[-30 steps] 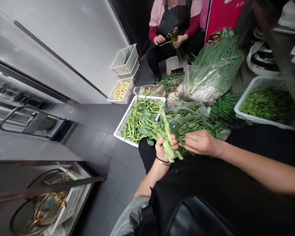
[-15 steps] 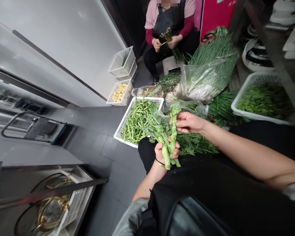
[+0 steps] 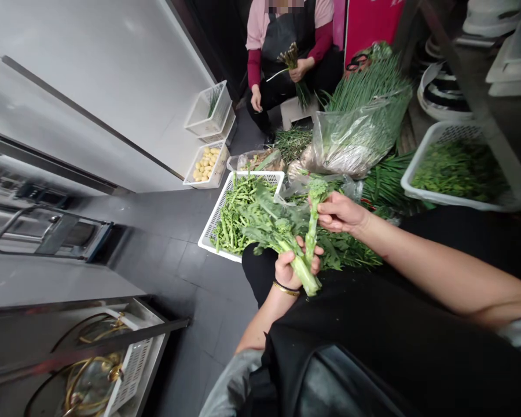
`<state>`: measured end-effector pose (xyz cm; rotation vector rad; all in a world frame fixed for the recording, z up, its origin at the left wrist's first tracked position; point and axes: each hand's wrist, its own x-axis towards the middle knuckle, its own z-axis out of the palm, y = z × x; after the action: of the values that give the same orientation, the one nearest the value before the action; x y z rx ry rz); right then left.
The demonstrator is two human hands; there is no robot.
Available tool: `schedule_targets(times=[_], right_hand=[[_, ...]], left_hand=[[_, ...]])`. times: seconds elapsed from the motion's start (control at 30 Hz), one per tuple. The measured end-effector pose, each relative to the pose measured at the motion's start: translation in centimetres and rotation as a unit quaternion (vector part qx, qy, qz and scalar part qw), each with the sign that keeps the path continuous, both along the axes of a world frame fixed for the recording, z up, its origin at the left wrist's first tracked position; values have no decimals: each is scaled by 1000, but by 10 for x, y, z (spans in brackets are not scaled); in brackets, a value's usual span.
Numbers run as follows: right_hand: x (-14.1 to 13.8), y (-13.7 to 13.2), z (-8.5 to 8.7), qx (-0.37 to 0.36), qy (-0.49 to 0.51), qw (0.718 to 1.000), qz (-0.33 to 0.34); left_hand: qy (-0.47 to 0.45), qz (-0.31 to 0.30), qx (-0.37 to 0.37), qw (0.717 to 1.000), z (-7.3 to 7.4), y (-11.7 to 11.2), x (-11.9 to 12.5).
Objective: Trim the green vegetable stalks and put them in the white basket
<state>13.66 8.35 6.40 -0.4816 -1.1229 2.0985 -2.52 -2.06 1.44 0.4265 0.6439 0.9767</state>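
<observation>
My left hand is closed around thick pale-green leafy stalks over my lap, their leaves pointing away from me. Between the fingertips of my right hand is one broccoli-like stem, held upright with its budded head at the top. The lower end of that stem meets the bunch at my left hand. Just beyond, a white slotted basket holds many cut green stems. Loose leafy greens lie below my right wrist.
Across from me a seated person holds a bundle of thin green stalks. Between us stands a plastic bag of long green stalks. A basket of potatoes is by the wall; a tub of greens stands right.
The stem in my right hand has shifted slightly right, and the stalks in my left hand lie closer together. The other person's one hand has dropped from the bundle to the knee.
</observation>
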Motion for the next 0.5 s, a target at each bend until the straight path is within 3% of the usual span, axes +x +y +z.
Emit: schedule_targets(times=[0.1,0.17,0.23,0.3,0.37,0.5], right_hand=[[5,-9,-4,86,-99,988,-80],[15,-16,-4,197,-207,958,-33],[28,-19,-2,301,-310,900,62],[37,-15,3,338,-374,860,81],[36,-5,10,298,-380,876,5],[10,15,18,204,-281,933,-93]], left_hand=[[14,62,4,998,9,1,-2],[15,70,1,997,9,1,-3],[18,62,-5,998,6,2,-5],[14,48,-11,999,1,2,-7],[4,41,-13,999,-1,3,-6],[-9,9,-32,999,-1,2,0]])
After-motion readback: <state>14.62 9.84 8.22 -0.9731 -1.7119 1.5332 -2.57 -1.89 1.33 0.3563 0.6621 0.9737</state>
